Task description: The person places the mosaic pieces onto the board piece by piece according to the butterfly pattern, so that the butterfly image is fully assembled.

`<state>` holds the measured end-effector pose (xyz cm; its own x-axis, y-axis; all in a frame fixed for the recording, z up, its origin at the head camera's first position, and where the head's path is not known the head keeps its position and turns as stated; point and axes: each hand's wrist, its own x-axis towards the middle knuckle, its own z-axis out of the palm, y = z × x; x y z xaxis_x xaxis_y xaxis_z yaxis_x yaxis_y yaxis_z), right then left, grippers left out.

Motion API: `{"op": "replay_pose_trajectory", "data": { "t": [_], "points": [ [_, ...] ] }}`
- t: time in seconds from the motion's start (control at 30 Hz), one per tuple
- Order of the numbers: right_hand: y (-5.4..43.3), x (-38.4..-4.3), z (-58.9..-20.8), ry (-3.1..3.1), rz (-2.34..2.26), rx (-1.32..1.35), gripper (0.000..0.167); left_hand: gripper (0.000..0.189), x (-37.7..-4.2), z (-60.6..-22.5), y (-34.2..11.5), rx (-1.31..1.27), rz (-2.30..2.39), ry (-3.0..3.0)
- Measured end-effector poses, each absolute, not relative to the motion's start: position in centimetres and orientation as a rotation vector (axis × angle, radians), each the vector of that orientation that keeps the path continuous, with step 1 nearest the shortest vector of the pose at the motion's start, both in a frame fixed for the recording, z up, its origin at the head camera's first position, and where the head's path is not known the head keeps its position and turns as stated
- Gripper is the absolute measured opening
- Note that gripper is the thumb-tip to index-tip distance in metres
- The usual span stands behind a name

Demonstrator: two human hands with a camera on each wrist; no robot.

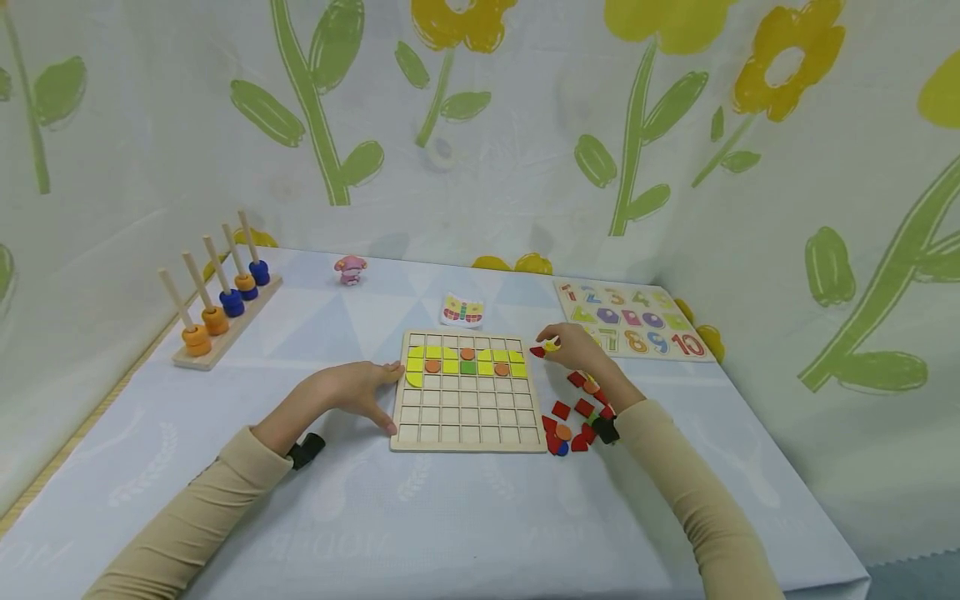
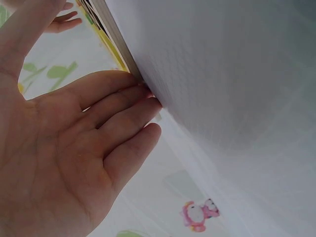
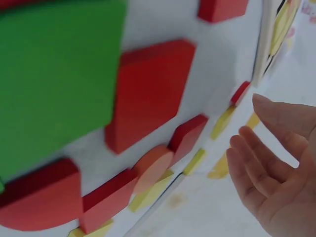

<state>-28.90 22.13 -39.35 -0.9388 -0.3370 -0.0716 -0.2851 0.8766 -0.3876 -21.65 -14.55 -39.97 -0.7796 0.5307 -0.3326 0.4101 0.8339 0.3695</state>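
Note:
A square wooden grid board (image 1: 450, 435) lies on the table, its upper rows holding yellow, orange and green pieces. My left hand (image 1: 360, 387) is spread along its left side, and in the left wrist view straight fingertips (image 2: 148, 103) touch the board's edge (image 2: 116, 42). Just right of the board, my right hand (image 1: 576, 348) hovers by a red piece (image 1: 537, 352) and a yellow piece (image 1: 551, 345). Thumb and fingers of the right hand (image 3: 276, 170) are apart with nothing between them in the right wrist view.
Loose red pieces (image 1: 561, 409), with some orange, blue and green ones, lie right of the board. A small pattern card (image 1: 462, 310) sits behind it. Further off are a number puzzle (image 1: 624, 307), a pink figurine (image 1: 350, 270) and a peg stand (image 1: 238, 323).

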Motion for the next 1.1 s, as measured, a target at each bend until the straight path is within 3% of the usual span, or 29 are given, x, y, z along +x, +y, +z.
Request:
{"op": "replay_pose_trajectory", "data": {
  "t": [0.4, 0.87, 1.1],
  "points": [
    [23.2, -29.5, -40.0, 2.901, -0.519, -0.39, 0.03, 0.108, -21.7, -39.9, -14.5, 0.669, 0.391, 2.569],
    [23.8, -28.7, -40.1, 2.979, -0.616, -0.448, 0.006, 0.108, -21.6, -39.9, -14.5, 0.668, 0.39, 2.568],
    [22.4, -28.1, -39.3, 2.939, -0.775, -0.515, 0.015, 0.108, -21.7, -39.9, -14.4, 0.672, 0.389, 2.568]
  ]
}}
